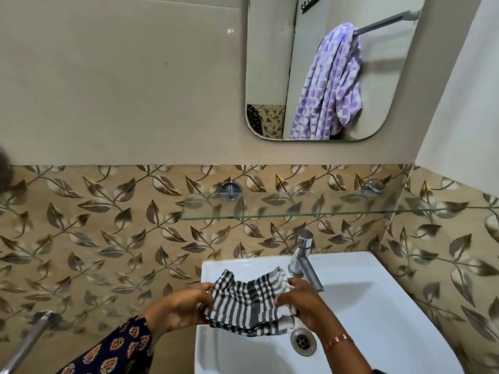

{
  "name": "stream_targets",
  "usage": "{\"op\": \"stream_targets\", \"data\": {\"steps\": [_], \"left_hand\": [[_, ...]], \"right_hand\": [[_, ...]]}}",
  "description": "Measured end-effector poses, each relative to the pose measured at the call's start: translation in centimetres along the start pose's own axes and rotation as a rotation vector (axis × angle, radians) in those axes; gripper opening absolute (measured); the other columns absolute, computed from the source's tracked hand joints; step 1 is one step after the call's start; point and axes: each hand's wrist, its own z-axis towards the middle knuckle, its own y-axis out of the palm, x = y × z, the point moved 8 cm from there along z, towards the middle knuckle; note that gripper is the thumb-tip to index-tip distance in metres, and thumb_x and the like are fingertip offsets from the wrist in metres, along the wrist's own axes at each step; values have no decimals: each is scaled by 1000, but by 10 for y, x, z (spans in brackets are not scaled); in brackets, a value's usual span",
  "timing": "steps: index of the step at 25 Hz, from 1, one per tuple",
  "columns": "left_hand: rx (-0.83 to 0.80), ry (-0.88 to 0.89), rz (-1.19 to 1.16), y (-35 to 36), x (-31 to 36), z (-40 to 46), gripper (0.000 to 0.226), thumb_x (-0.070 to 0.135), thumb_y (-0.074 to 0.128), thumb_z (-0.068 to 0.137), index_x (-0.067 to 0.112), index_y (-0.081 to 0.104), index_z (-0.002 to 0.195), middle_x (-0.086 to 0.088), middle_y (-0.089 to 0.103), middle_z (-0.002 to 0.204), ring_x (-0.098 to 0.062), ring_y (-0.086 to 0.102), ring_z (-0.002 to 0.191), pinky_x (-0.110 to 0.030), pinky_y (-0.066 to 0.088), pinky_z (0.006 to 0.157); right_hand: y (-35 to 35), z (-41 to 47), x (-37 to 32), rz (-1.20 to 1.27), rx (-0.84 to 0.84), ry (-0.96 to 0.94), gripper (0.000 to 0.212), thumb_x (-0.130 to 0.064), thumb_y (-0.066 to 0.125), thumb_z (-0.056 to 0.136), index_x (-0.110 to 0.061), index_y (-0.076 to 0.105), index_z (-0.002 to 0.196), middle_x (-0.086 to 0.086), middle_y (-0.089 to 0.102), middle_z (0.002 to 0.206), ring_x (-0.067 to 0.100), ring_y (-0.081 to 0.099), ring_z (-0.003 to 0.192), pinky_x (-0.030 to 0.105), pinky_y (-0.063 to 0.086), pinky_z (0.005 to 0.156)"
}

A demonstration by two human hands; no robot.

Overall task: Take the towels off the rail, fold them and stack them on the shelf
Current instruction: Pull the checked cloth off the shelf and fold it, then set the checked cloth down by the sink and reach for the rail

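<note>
A black-and-white checked towel (249,300), partly folded, hangs between both hands above the white sink (378,319). My left hand (186,303) grips its left edge. My right hand (302,300) grips its right edge beside the tap. The glass shelf (270,211) is fixed to the leaf-patterned tiles above the sink and carries nothing. In the mirror (270,63) I see the reflection of a purple-and-white spotted towel (329,85) draped over a metal rail (386,20).
A chrome tap (303,263) stands at the back of the sink, close to my right hand. The drain (303,341) lies below the towel. Another metal bar (24,346) crosses the lower left corner. A side wall closes the right.
</note>
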Motion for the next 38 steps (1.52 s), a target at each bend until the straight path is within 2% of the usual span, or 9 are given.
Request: {"op": "stream_targets", "data": {"steps": [10, 14, 17, 21, 25, 29, 31, 33, 38], "left_hand": [[567, 199, 176, -104, 16, 81, 44, -23, 47, 73, 11, 50, 100, -19, 58, 93, -32, 58, 79, -37, 51, 58], [886, 426, 718, -100, 41, 70, 46, -4, 57, 77, 9, 52, 121, -14, 55, 119, -28, 51, 111, -31, 41, 90], [715, 706, 1118, -52, 50, 76, 43, 4, 45, 78, 13, 55, 119, -1, 60, 111, -6, 48, 101, -15, 31, 92], [484, 539, 1556, -37, 19, 126, 52, 41, 37, 65, 16, 73, 93, 0, 74, 97, -15, 71, 89, -22, 17, 108], [411, 440, 1704, -69, -1, 141, 81, 69, 14, 82, 17, 74, 96, 2, 73, 105, -16, 54, 108, -35, 6, 113], [316, 475, 1815, -72, -4, 133, 94, 79, 10, 73, 16, 76, 93, -2, 74, 103, -21, 67, 104, -38, -11, 115], [265, 485, 1853, -66, 1, 128, 92, 79, 11, 73, 16, 74, 98, -3, 73, 104, -27, 37, 134, -38, -10, 115], [231, 526, 1852, -52, 10, 124, 86, 80, 15, 74, 19, 61, 113, 0, 66, 120, -21, 4, 145, -33, -5, 114], [120, 683, 1804, 22, 30, 102, 91, 77, 22, 79, 19, 5, 147, 8, 60, 128, -5, 30, 137, -21, 9, 107]], "right_hand": [[24, 88, -25, -336, 356, -242, 35, 9, 56, 79, -12, 57, 106, 11, 65, 103, 29, 61, 100, 29, 46, 75], [37, 81, -19, -904, 609, -399, 52, 9, 57, 73, -8, 55, 123, 20, 62, 115, 33, 60, 104, 36, 48, 88], [79, 78, -17, -1159, 508, -601, 44, -14, 45, 68, -13, 65, 107, 10, 71, 106, 25, 61, 101, 35, 44, 92], [103, 95, 10, -1335, 173, -442, 44, -38, 39, 78, -24, 70, 105, -6, 70, 111, 13, 68, 102, 30, 18, 105], [84, 104, 29, -1398, 104, -328, 68, -58, 12, 90, -26, 66, 114, -11, 67, 118, 6, 64, 107, 25, 7, 106], [80, 105, 31, -1391, 103, -333, 72, -68, 18, 85, -23, 65, 117, -7, 67, 120, 8, 64, 108, 26, 3, 109], [77, 98, 19, -1378, 144, -353, 68, -69, 32, 79, -22, 66, 115, -6, 69, 117, 10, 65, 107, 28, 4, 109], [72, 81, 6, -1377, 217, -421, 68, -67, 38, 73, -21, 65, 115, -5, 69, 117, 12, 64, 109, 29, 7, 110], [48, 21, -5, -1512, 323, -583, 64, -56, 24, 92, -14, 62, 120, 2, 64, 125, 18, 50, 124, 34, 15, 112]]}}
